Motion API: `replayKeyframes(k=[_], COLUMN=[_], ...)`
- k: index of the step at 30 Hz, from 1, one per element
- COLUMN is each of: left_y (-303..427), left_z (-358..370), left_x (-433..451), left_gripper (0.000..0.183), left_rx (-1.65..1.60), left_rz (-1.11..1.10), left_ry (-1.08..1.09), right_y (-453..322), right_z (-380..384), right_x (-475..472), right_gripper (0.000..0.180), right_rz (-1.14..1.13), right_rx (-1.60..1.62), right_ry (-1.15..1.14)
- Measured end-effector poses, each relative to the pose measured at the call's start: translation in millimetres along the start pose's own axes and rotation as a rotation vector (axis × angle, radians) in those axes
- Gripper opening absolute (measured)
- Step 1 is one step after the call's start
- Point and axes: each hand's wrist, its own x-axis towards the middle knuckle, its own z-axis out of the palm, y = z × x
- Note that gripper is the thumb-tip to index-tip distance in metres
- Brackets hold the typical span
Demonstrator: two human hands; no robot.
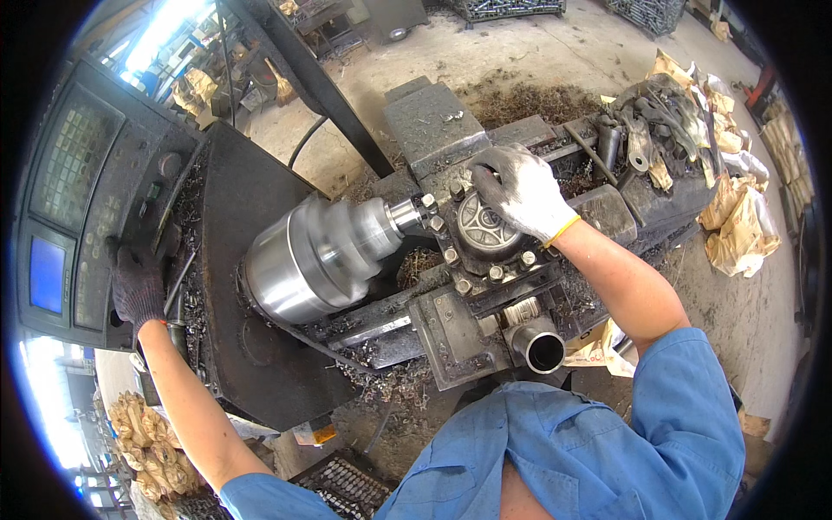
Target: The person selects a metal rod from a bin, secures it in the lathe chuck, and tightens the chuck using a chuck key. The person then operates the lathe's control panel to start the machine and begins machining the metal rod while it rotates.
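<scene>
A dark knit glove covers my left hand (139, 286), which is at the lower right edge of the lathe's control panel (97, 214). Its fingers blend into the dark panel, so what they touch is unclear. My right hand (517, 190), in a white glove with grey fingers, rests curled over the tool post (487, 224), beside its round star-ribbed cap. Any object inside those fingers is hidden. To the left, the lathe chuck (318, 250) is blurred as if spinning. A short shiny metal workpiece (405, 214) sticks out of it, close to the tool post's bolts.
Metal chips (396, 383) litter the machine bed. A metal tube (545, 351) juts towards me from the carriage. Used gloves (669, 117) and a rod (591, 156) lie at the right end. Paper-wrapped bundles (741, 221) stand beyond. A slanted dark post (318, 91) rises behind the chuck.
</scene>
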Motion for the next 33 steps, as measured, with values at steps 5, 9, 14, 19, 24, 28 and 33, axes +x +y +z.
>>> replayKeyframes(k=[5, 9, 14, 19, 24, 28, 33], left_y=[3.5, 0.3, -1.9, 1.5, 1.3, -0.3, 2.1], left_z=[-4.7, -2.5, 1.4, -2.4, -2.6, -1.4, -5.2], left_x=[-0.3, 0.0, 0.2, -0.2, -1.5, -0.3, -0.2], left_gripper=[0.038, 0.037, 0.038, 0.038, 0.042, 0.045, 0.048], left_rx=[-0.008, -0.033, -0.037, -0.04, -0.036, -0.028, -0.04], left_rz=[-0.012, 0.032, 0.079, 0.059, 0.057, 0.08, 0.069], left_ry=[-0.015, 0.007, 0.054, 0.035, 0.052, 0.074, 0.033], right_y=[-0.6, -1.3, -1.1, -0.6, -0.7, -0.9, -1.3], right_z=[-1.1, -1.2, -1.2, -1.0, -1.1, -1.5, -1.8], right_x=[0.1, 0.1, -0.2, -0.2, -0.4, -0.4, -1.0], right_gripper=[0.02, 0.019, 0.019, 0.019, 0.02, 0.02, 0.021], right_rz=[0.002, 0.009, 0.025, 0.017, 0.012, 0.022, 0.025], right_rx=[0.005, -0.002, 0.005, -0.004, -0.006, -0.002, 0.001], right_ry=[-0.01, -0.01, -0.021, -0.015, -0.012, -0.026, -0.025])
